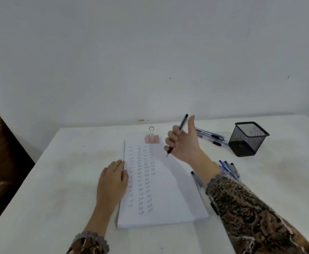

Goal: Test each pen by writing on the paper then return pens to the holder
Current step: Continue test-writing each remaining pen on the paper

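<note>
Pen (183,123), black and slim, sits tilted in the right hand (184,143). The fingers curl round its barrel and the thumb sticks straight up beside its upper end. The tip points down over the far right part of the paper (168,198); whether it touches the sheet cannot be told.

The paper is a white stack lying lengthwise in the middle of the table (58,180), from near the front edge toward the far edge. Columns of small handwritten words fill its left half. A pink binder clip (151,138) grips its far edge, wire loop up.

The left hand (112,180) lies flat with straight fingers, palm down, along the left edge of the paper and holds nothing.

The black mesh holder (247,139) stands upright toward the far right corner of the table, well apart from the paper. A few blue pens (210,135) lie on the table just left of the holder, behind the right hand. More capped pens (229,168) lie beside the paper's right edge, partly hidden by the right forearm in its patterned brown sleeve (251,213). A plain pale wall (150,52) stands behind the table's far edge.
</note>
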`<state>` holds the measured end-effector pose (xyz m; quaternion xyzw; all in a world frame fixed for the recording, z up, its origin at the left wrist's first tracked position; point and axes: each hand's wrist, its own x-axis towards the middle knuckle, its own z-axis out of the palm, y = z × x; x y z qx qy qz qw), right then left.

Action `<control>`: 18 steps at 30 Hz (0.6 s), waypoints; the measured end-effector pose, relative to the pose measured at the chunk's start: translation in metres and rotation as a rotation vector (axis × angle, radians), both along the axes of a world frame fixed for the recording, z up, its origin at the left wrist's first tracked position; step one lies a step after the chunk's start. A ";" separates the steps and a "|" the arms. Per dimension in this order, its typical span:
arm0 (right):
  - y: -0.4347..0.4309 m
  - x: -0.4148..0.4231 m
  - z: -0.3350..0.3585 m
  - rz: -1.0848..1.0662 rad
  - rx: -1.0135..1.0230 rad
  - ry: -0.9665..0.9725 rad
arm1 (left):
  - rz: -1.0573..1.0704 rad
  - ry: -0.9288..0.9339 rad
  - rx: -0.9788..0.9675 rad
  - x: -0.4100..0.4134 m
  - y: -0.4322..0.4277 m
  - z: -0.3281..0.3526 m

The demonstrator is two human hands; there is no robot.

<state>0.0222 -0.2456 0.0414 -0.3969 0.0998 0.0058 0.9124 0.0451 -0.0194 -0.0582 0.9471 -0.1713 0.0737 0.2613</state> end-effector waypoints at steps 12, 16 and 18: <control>0.048 -0.034 -0.055 -0.311 0.437 -0.018 | -0.004 0.012 -0.006 -0.001 0.001 0.002; 0.046 -0.033 -0.063 -0.306 0.453 -0.045 | -0.004 0.008 -0.013 -0.001 0.001 0.003; 0.045 -0.032 -0.064 -0.303 0.467 -0.053 | -0.009 0.003 -0.016 -0.002 0.002 0.003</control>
